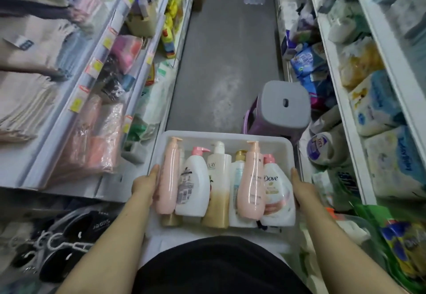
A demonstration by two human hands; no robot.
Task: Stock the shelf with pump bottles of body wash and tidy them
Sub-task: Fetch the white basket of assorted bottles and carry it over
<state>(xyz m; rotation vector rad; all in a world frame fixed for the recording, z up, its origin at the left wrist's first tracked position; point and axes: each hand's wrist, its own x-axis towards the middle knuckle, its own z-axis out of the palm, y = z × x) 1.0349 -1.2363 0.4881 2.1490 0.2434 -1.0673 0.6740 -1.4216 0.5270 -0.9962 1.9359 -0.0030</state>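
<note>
Tray, white plastic, holding pump bottles laid side by side; left hand and right hand at opposite rims, fingers grasping tray.

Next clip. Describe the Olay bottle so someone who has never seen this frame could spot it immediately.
Find the white tray that the left hand and right hand hold by its sides in the shop aisle. Of the pump bottles lying in it, the Olay bottle is third from the left. It alone fades from white at the pump end to gold at its base.
</note>
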